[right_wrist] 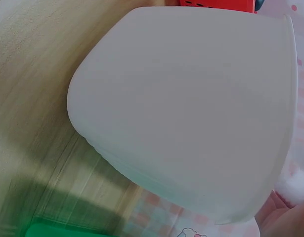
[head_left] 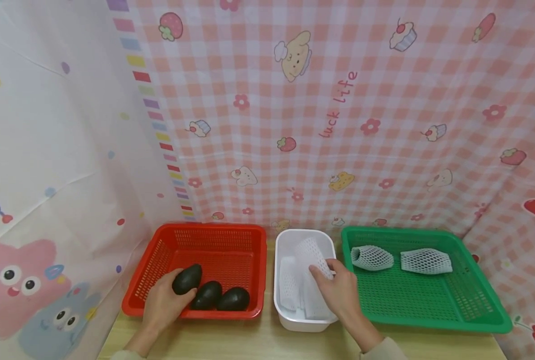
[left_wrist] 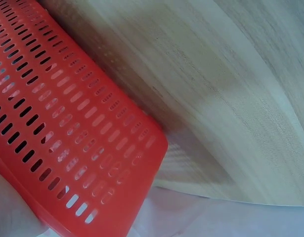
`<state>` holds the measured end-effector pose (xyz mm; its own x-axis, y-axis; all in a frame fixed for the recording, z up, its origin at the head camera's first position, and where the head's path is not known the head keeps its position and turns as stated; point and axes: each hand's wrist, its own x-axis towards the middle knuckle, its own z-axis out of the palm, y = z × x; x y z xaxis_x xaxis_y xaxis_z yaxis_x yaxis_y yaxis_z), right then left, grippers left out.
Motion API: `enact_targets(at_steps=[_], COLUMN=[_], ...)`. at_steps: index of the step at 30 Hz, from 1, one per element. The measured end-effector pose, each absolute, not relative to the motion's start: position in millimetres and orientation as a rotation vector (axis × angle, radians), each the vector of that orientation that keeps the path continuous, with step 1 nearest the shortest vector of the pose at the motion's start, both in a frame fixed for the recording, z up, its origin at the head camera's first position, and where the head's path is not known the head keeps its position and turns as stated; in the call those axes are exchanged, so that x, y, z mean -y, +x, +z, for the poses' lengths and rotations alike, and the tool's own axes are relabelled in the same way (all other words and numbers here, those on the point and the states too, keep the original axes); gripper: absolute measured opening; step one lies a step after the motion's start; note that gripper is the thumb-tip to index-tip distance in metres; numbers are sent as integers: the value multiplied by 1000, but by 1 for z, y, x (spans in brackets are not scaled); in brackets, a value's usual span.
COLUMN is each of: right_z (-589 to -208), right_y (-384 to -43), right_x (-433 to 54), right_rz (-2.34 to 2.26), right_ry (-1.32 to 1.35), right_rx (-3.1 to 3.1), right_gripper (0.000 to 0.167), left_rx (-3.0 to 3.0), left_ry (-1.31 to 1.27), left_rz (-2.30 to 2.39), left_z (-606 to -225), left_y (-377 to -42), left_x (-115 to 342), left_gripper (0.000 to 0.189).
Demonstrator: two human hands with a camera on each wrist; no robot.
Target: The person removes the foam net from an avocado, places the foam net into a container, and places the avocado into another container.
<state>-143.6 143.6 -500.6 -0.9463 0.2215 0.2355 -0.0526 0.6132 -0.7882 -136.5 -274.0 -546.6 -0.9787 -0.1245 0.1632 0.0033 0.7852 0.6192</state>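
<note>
In the head view my left hand (head_left: 165, 299) grips a dark green avocado (head_left: 188, 280) at the left side of the red basket (head_left: 222, 228). Two more avocados (head_left: 233, 299) lie beside it along the basket's near wall. My right hand (head_left: 337, 287) reaches over the right rim of the white tub (head_left: 294, 325) and pinches a white foam net sleeve (head_left: 311, 252). Other flat foam net sleeves (head_left: 289, 285) lie in the tub under it. The left wrist view has the red basket's slotted wall (left_wrist: 82, 128), and the right wrist view is mostly the tub's side (right_wrist: 186, 108).
A green basket (head_left: 429, 320) stands right of the tub. Inside it lie two netted items, one at the left (head_left: 372, 258) and one further right (head_left: 426, 261). The containers sit on a wooden table (head_left: 231, 340), with a pink checked cloth (head_left: 267, 115) hanging behind.
</note>
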Motion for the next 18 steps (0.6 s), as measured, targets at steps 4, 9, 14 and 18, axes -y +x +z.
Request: enact_targets(at_steps=[4,9,14,18], right_z=[-500,-501,-499,-496], right_y=[-143,-141,-141,-143], right_x=[-144,-145,-156,-169], right_rz=[1331,1403,1350,1233], right_ry=[-146,-117,38,151], right_rx=[2556,2525,2461,2441], right_gripper=[40,34,22,19], left_rx=[2792,2808,2838,2864], left_ry=[94,103,111,108], left_rz=[-955,-942,-934,-925], left_z=[-547,-547,-546,-546], left_y=[-137,-137,-139,-141], left_x=[275,276,277,277], left_gripper=[68,69,69,68])
